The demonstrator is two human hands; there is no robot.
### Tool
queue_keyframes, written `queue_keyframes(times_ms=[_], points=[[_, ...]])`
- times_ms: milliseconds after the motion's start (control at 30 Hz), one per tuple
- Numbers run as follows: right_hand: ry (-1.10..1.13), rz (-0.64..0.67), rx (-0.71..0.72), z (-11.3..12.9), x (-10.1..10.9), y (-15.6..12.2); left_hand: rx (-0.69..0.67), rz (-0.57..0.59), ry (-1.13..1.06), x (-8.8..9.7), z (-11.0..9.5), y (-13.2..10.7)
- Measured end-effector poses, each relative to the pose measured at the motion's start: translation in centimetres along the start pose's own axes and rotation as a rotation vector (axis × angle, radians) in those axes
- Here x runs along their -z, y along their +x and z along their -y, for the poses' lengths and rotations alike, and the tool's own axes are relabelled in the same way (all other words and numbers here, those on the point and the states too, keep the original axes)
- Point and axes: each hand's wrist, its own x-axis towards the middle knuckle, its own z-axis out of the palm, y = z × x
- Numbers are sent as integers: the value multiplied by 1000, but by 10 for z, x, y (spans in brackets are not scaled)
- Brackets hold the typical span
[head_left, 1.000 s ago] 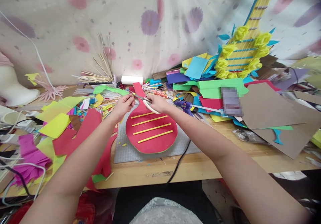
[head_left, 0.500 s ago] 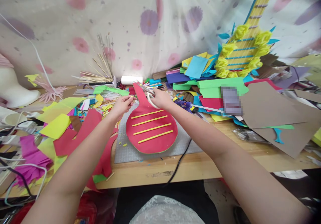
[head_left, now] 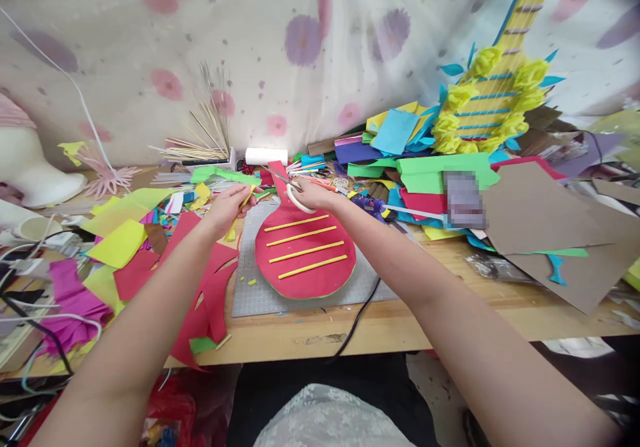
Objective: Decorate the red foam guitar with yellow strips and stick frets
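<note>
My left hand [head_left: 229, 208] is closed on a thin yellow strip [head_left: 249, 195], whose lower end hangs below the fingers. My right hand [head_left: 314, 193] grips a pair of scissors [head_left: 296, 201] by the white handles, blades pointing up and left over the neck of a red guitar-shaped cutout [head_left: 310, 283]. Several narrow yellow strips lie across the cutout's round body, roughly parallel. Under it is a grey cutting mat [head_left: 245, 305] with small yellow scraps on its left side.
Red paper offcuts [head_left: 215, 300] lie left of the mat. A glue gun [head_left: 369, 203] and stacked coloured sheets are at right, near brown cardboard [head_left: 555, 227]. A yellow guitar model [head_left: 485, 107] stands at the back right. A black cable [head_left: 357, 323] crosses the table's front edge.
My left hand has moved slightly left, and more of the yellow strip now shows in it. My right hand with the scissors stays over the cutout's neck. The camera view has shifted slightly.
</note>
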Motion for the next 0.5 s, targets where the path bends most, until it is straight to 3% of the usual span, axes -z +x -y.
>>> queue_keyframes(times_ms=[100,200,333,500], points=[[-44,-21,-21,-11,4,-12,44,15,67,2,4,3],[-139,-99,-184,-25,11,-30,93,55,150,-2,6,9],[-267,-137,-382,-39,17,-47,99,53,199,-19,2,18],[-368,-107,-407,-49,13,-40,89,48,209,-46,3,30]])
